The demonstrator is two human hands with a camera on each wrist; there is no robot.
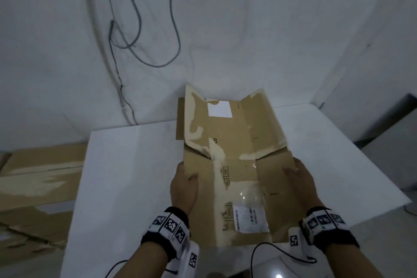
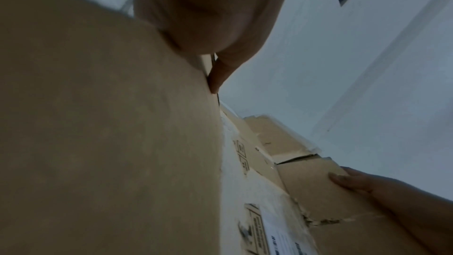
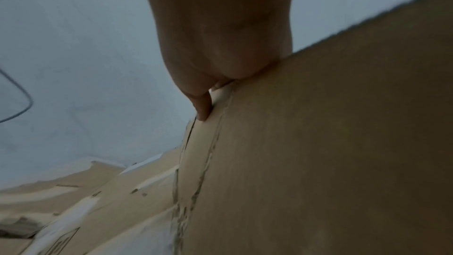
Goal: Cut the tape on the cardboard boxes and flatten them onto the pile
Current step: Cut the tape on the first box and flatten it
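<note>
- The flattened cardboard box (image 1: 234,165) is held over the white surface (image 1: 126,176), straight ahead of the person; its long axis runs away from the body, toward the wall.
- The left edge is pinched by the left hand (image 1: 184,184), thumb on top and fingers curled beneath; the left grip is clamped on the board.
- The right edge is pinched in the same way by the right hand (image 1: 301,179), so the board is spanned from both sides near its middle crease.
- The far flaps are seen raised and splayed, not yet pressed level.
- The pile of flattened cardboard (image 1: 38,189) lies off the surface's left edge, lower down, well apart from the box.
- The pile is therefore judged to lie leftward of both grips, with the left hand the nearer; a sideways carry to the left is what the next move appears to call for.
</note>
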